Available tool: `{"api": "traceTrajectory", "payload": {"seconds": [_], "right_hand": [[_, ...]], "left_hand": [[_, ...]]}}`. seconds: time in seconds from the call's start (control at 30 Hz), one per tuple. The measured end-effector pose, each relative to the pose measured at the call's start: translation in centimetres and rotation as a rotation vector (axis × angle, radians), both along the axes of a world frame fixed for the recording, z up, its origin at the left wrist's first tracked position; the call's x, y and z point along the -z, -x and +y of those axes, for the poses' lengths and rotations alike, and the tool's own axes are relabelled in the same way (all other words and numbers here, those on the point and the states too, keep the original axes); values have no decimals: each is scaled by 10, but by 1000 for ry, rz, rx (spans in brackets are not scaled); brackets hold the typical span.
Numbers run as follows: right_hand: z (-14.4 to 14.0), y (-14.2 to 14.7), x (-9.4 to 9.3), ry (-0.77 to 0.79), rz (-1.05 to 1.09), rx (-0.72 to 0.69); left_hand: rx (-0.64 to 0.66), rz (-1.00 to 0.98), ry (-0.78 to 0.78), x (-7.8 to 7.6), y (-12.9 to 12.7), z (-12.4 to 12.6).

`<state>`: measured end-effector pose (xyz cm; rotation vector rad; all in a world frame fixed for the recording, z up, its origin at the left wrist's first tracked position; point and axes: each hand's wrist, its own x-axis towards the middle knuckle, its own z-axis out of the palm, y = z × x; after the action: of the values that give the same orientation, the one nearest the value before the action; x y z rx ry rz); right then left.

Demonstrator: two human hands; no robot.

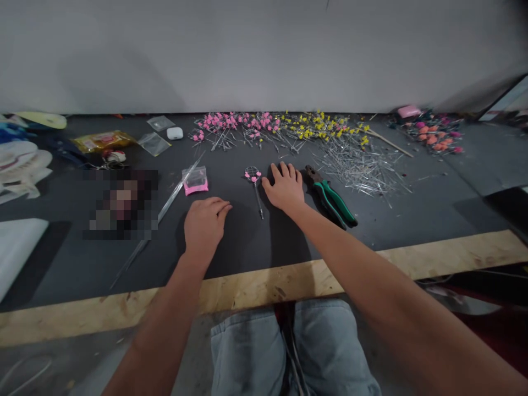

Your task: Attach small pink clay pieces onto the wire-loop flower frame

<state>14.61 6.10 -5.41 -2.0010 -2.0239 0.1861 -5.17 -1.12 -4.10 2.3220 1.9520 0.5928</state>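
Observation:
My right hand (285,186) lies flat on the dark tabletop with its fingers spread and holds nothing. Just left of it is a small wire piece (256,190) with a round wire head, pink beads and a straight stem. Pliers with green-and-black handles (332,199) rest to the right of that hand. My left hand (205,224) is closed, thumb and fingertips pressed together; whatever may be between them is too small to make out. Beyond it lies a clear bag with pink contents (195,180), beside long thin wires (171,198).
Along the wall are piles of pink-beaded wires (235,124), yellow-beaded wires (322,127), bare wires (363,165) and orange-and-magenta pieces (437,135). A wooden strip (264,286) edges the table. At left are a yellow packet (105,141) and a white case (175,133).

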Motion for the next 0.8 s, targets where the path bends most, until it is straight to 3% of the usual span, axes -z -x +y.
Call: {"api": "traceTrajectory", "payload": {"seconds": [0.3,0.6,0.8], "right_hand": [[-2,0,-1,-2,9,-4],[-1,-1,-1,0,8,-7],[-1,-2,0,-19,1,-14]], "left_hand": [[-81,260,61,-6,-11,-55],[-125,262,81,-3,-20,-36],[-122,304,73,-2,-20,-52]]}}
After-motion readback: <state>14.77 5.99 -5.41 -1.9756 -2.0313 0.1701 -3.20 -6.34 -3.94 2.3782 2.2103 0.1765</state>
